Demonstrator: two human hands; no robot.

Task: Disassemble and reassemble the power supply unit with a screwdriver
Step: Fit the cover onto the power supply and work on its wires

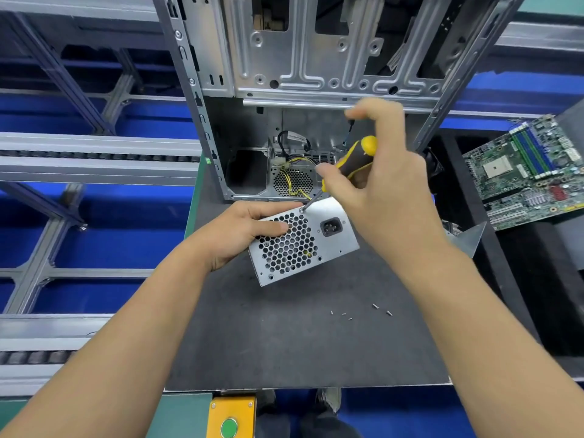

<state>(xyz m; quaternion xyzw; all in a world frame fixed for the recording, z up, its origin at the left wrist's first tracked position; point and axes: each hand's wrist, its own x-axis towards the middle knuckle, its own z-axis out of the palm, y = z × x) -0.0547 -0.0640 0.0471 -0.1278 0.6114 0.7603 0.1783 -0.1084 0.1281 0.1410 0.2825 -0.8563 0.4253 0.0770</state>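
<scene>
The silver power supply unit (328, 248) stands tilted on the dark mat, its honeycomb grille and black power socket facing me. My left hand (243, 232) grips its left side, thumb across the grille and fingers over the top edge. My right hand (376, 188) holds a yellow-and-black screwdriver (354, 161) by the handle. The tip sits on a screw at the top edge of the unit's face, near the middle. Several loose screws (376, 306) lie on the mat in front of the unit.
An open metal computer case (303, 74) stands just behind the unit, with yellow wires inside. A green motherboard (531, 172) lies at the right. A metal bracket (467, 238) sits beside my right forearm. Conveyor rails (94, 159) run along the left. A yellow button box (230, 418) is at the near edge.
</scene>
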